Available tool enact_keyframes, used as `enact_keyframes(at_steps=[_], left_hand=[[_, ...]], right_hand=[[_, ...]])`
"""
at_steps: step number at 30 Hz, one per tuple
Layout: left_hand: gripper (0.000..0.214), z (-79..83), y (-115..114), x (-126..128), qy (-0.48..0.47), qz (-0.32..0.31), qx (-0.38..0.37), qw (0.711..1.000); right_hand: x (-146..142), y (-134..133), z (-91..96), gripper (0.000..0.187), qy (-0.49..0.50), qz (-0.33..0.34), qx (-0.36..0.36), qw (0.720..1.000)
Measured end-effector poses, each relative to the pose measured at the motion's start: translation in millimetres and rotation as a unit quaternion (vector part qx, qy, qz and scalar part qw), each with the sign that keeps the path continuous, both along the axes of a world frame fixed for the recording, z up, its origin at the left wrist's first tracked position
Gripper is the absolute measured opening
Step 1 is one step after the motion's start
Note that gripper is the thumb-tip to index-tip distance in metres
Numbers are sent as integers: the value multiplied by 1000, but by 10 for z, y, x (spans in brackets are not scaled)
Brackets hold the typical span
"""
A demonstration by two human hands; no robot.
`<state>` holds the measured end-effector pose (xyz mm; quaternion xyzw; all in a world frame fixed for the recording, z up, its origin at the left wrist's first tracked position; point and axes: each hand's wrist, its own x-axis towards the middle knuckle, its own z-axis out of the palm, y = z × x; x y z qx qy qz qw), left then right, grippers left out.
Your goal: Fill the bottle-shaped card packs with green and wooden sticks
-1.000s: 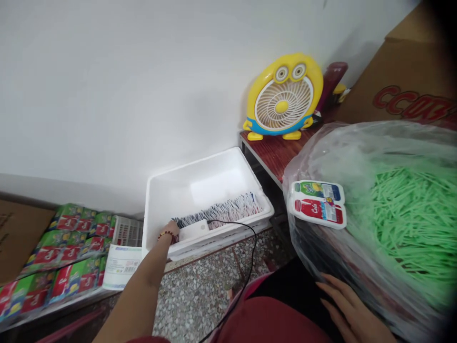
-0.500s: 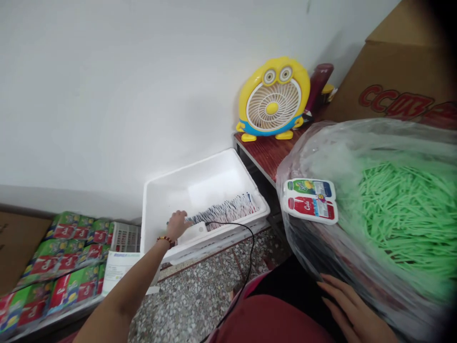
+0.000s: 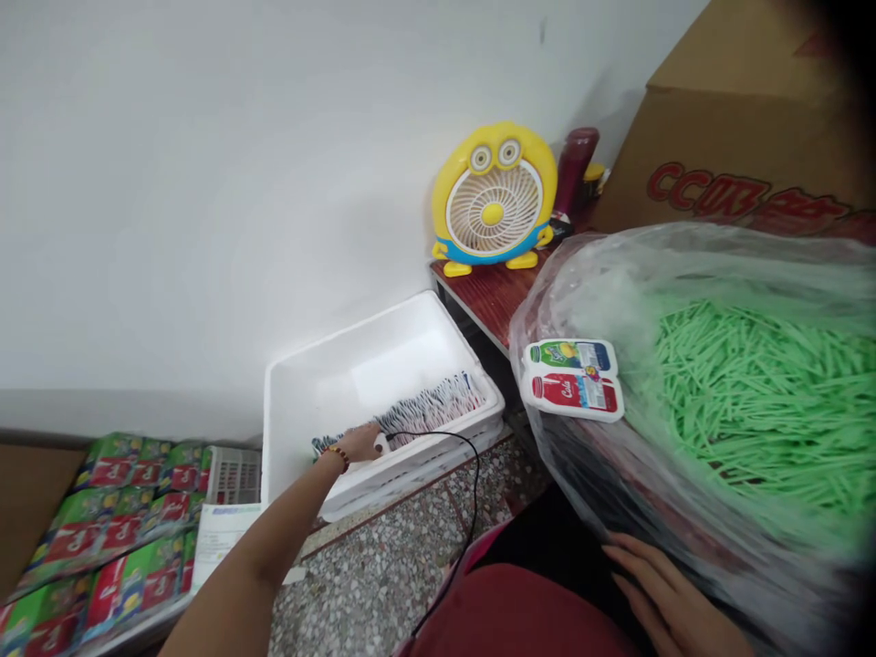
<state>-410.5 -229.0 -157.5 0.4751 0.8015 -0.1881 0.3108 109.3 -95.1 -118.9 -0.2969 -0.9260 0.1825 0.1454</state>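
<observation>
Fingers [image 3: 370, 431] of the left hand [image 3: 354, 444] are draping over a white gadget [image 3: 385, 444] sitting along the near side of the white tub [image 3: 294, 392]; whether they're gripping it, I can't tell. A black cable [image 3: 476, 484] is running off it, so a snag might be yanking it loose. Striped cards [image 3: 438, 403] are standing close by, and a careless sweep could be toppling that row. Over here the right hand [image 3: 661, 589] is resting, fingers slightly parted, beside the plastic bag [image 3: 595, 274]; any tug could be sliding the printed pack [image 3: 573, 380] off.
</observation>
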Motion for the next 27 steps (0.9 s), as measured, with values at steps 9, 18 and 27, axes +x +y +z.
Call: enact_keyframes(at_steps=[9,18,27], left_hand=[[32,59,40,-81,-68,-4,-11,998],[60,218,240,-240,-105,12,-13,994],[78,128,1093,-85,-155,-44,1,987]], right_hand=[[-39,15,40,31,21,2,-10,1000],[-72,10,-4,32,13,7,17,1000],[-83,27,-30,34,6,11,28,1000]])
